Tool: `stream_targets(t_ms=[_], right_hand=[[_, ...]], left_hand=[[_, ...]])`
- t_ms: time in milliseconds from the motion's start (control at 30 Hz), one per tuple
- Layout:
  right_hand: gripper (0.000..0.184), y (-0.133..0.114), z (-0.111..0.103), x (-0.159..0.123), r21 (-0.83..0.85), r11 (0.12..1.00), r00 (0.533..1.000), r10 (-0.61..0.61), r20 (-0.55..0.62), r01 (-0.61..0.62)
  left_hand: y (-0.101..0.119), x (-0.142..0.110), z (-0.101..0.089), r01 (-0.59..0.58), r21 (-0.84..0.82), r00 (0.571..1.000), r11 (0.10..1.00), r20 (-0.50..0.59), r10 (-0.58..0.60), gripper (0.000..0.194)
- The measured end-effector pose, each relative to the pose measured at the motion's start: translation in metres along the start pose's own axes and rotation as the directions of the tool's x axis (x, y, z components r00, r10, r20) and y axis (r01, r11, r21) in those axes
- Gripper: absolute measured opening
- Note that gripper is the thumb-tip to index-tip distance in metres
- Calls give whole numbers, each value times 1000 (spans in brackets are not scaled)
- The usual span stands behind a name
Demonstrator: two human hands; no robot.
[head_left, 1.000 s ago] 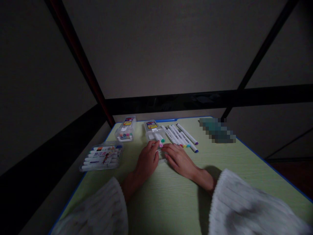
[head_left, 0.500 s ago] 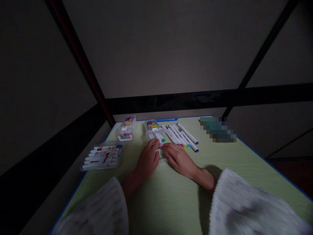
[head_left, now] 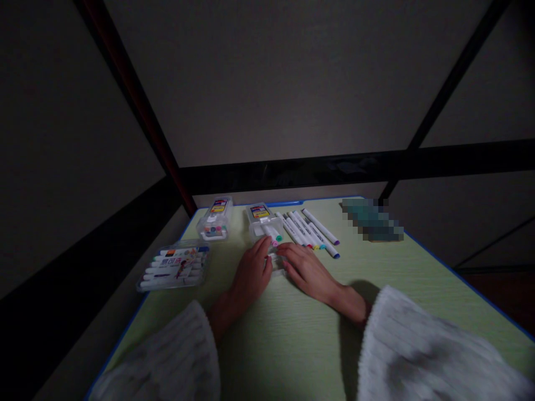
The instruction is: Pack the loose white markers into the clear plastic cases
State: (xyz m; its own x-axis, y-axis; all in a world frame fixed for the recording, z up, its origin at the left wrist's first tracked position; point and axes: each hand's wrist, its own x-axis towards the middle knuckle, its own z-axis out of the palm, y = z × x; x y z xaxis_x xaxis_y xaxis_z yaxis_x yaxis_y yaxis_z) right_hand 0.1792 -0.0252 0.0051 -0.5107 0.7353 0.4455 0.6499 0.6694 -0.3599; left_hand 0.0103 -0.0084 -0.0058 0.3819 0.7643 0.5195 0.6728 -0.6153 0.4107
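Observation:
In the middle of the table lies a clear plastic marker case (head_left: 261, 213) with a yellow and blue label, its near end open. Two white markers (head_left: 272, 234), one pink-ended and one green-ended, stick out of it toward me. A clear flap (head_left: 276, 266) of the case lies between my hands. My left hand (head_left: 251, 270) has its fingers curled at the flap's left side, fingertips close to the pink end. From the right, my right hand (head_left: 307, 270) bends its fingers over the flap's other side. The exact finger contact is partly hidden.
Several white markers (head_left: 307, 229) with coloured ends lie right of the case. A second clear case (head_left: 215, 220) stands at the back left, and a flat marker pack (head_left: 174, 267) lies nearer on the left. A blurred greenish object (head_left: 371, 220) lies at the right edge.
Almost nothing differs. Both hands stay at the flap, and the two markers stick out of the case as before; the view has shifted very slightly.

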Motion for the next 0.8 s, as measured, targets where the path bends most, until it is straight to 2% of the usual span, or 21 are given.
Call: stream_targets(t_ms=[267,500,800], right_hand=[[22,1,0,0,20,1000,1000,7,12,-8],[21,2,1,0,32,999,1000,-6,-1,6],[25,2,2,-1,56,996,997,72,-18,-71]], left_hand=[[3,1,0,44,17,996,999,75,-45,54],[3,2,-1,13,51,996,999,91,-18,48],[4,1,0,54,24,996,998,68,-56,48]])
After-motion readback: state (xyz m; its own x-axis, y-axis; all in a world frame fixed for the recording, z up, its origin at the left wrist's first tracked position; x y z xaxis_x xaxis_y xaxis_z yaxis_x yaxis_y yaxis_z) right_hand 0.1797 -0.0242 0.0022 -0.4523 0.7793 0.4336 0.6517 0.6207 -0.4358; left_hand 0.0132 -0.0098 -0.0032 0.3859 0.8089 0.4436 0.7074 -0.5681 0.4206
